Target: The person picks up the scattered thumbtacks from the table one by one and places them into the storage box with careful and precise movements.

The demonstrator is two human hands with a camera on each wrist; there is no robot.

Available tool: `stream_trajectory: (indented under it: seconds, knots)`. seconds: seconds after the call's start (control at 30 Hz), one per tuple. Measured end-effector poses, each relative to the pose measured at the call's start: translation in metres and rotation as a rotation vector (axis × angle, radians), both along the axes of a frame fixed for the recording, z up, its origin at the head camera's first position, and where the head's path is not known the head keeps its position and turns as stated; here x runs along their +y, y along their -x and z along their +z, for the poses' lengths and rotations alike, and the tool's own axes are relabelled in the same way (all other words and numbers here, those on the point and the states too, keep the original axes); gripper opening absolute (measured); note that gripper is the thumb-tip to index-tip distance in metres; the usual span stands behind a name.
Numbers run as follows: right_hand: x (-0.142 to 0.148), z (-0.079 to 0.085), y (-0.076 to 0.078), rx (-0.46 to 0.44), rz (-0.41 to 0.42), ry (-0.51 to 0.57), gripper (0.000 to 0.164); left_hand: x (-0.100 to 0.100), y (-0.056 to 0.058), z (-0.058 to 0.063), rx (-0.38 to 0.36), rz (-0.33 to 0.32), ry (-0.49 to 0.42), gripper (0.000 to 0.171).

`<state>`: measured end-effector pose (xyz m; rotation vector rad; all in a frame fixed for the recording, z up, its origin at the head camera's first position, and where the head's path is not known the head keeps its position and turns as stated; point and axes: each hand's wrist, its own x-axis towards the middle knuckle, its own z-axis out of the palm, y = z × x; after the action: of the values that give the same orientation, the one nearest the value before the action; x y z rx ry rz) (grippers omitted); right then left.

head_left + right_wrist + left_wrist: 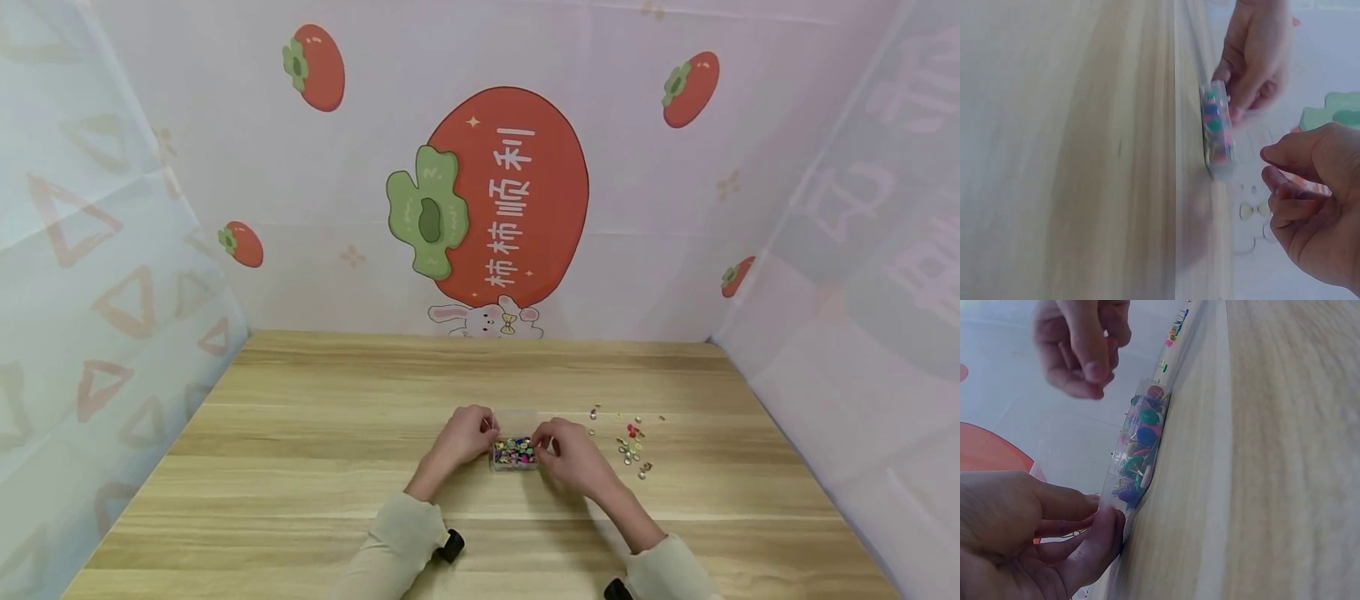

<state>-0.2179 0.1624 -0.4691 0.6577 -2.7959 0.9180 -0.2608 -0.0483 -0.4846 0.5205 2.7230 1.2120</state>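
A small clear plastic box [514,466] full of colourful thumbtacks [512,451] sits on the wooden table, its see-through lid [517,418] folded back behind it. My left hand [467,435] grips the box's left end; the left wrist view shows thumb and fingers [1094,540] pinching that end. Just off the box's right side is my right hand [567,454], fingers bent. In the right wrist view, its thumb and index fingertips [1269,154] stand slightly apart with nothing visible between them. Coloured tack heads [1147,435] show through the box wall.
Several loose thumbtacks [628,452] lie scattered on the table to the right of my right hand, some pink, green or gold. The wooden table [315,467] is bounded by a printed back sheet [637,275] and pale side sheets.
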Motion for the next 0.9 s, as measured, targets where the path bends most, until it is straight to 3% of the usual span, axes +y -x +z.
stream_trajectory:
  seconds: [0.6,0.9]
  knots:
    - [0.074,0.000,-0.015,-0.006,-0.145,-0.046,0.010,0.001,-0.002,0.001,-0.019,0.002,-0.001,0.012]
    - [0.112,0.004,-0.021,0.014,-0.188,-0.070,0.018,0.000,-0.002,-0.001,0.023,0.003,0.009,0.011]
